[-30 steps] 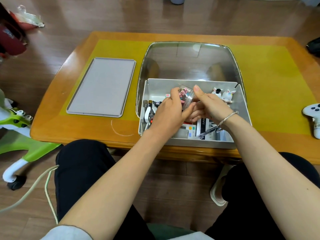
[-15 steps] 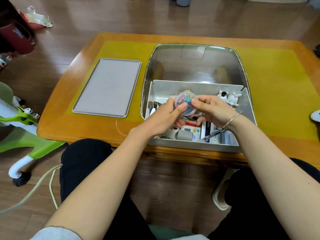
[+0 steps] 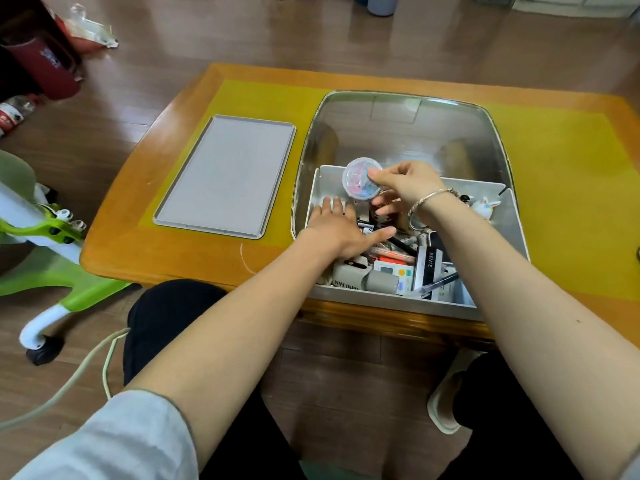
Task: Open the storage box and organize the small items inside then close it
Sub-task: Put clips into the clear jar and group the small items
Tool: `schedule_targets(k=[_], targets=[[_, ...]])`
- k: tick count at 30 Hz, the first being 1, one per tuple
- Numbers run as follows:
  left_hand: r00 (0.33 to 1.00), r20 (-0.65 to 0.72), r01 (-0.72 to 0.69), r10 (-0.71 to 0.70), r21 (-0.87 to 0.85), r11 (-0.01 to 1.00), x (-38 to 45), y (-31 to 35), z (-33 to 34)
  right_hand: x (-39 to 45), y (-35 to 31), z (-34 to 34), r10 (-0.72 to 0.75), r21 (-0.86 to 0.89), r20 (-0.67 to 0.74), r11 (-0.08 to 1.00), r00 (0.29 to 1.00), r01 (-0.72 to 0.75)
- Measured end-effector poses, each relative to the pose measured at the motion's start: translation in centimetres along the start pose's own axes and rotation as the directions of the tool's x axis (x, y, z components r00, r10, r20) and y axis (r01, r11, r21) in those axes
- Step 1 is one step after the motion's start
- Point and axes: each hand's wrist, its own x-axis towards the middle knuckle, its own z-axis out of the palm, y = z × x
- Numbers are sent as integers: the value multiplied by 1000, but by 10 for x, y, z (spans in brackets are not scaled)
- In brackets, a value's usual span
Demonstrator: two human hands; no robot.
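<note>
The grey storage box (image 3: 512, 233) stands open at the table's near edge, packed with pens, small cartons and a white thermometer-like device (image 3: 394, 271). My right hand (image 3: 405, 185) pinches a small round clear container (image 3: 360, 178) of pink and blue clips, lifted above the box's back left corner. My left hand (image 3: 341, 230) reaches down into the left part of the box with fingers spread over the items; what it touches is hidden. Two small white figurines (image 3: 485, 206) stand at the back right of the box.
The box's grey lid (image 3: 228, 174) lies flat on the yellow mat to the left. A large clear tub (image 3: 401, 129) stands just behind the box. A green and white ride-on toy (image 3: 41, 244) and a cable lie on the floor at left.
My left hand let go of the round container and dropped into the box's left side. My right hand alone now holds the container, raised toward the back left.
</note>
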Motion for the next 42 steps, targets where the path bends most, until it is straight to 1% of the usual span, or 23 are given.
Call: schedule_targets(k=[2,7,9,11,13,16,19,24,25,27,31,34,37,39,40,42], targets=[[1000,22,18,-19,51,999,5,1,-2,4,-2,4,29,-27,3,999,1000,-29],[999,33,3,-10,196,981,3,3,2,9,-7,16,72,-54,27,996,997,-70],[1000,30,1,-7,218,976,-4,6,6,11,-6,21,103,-71,52,993,993,-99],[999,32,8,-15,204,979,-12,10,11,12,-4,24,115,-138,75,985,991,-104],[999,36,24,-31,172,985,-20,12,15,15,-1,23,89,-201,76,977,993,-73],[999,23,29,-33,181,983,-27,14,17,24,7,25,21,-295,31,956,999,-11],[999,-3,39,-39,177,983,-28,12,17,30,11,34,-104,-481,-36,874,994,74],[995,-73,82,-69,184,979,-16,9,13,37,17,40,-209,-555,-81,822,974,130],[994,-75,90,-78,173,981,-13,9,12,37,17,40,-222,-555,-90,821,971,136],[992,-57,116,-108,150,982,-7,11,9,37,19,41,-214,-506,-101,852,972,135],[989,-12,147,-147,170,974,-3,16,5,36,23,40,-111,-375,-93,924,989,68],[988,-5,154,-156,180,971,-10,18,10,36,23,40,-59,-326,-76,945,995,31],[989,-5,143,-145,183,973,-19,20,18,38,23,42,-24,-300,-88,954,996,-4],[990,-2,142,-144,184,973,-23,21,20,39,25,46,0,-307,-95,951,996,-29],[990,2,140,-143,182,973,-25,21,21,40,27,48,-6,-338,-95,941,995,-26],[991,5,133,-136,182,974,-28,21,20,42,29,49,-62,-469,-78,883,995,19]])
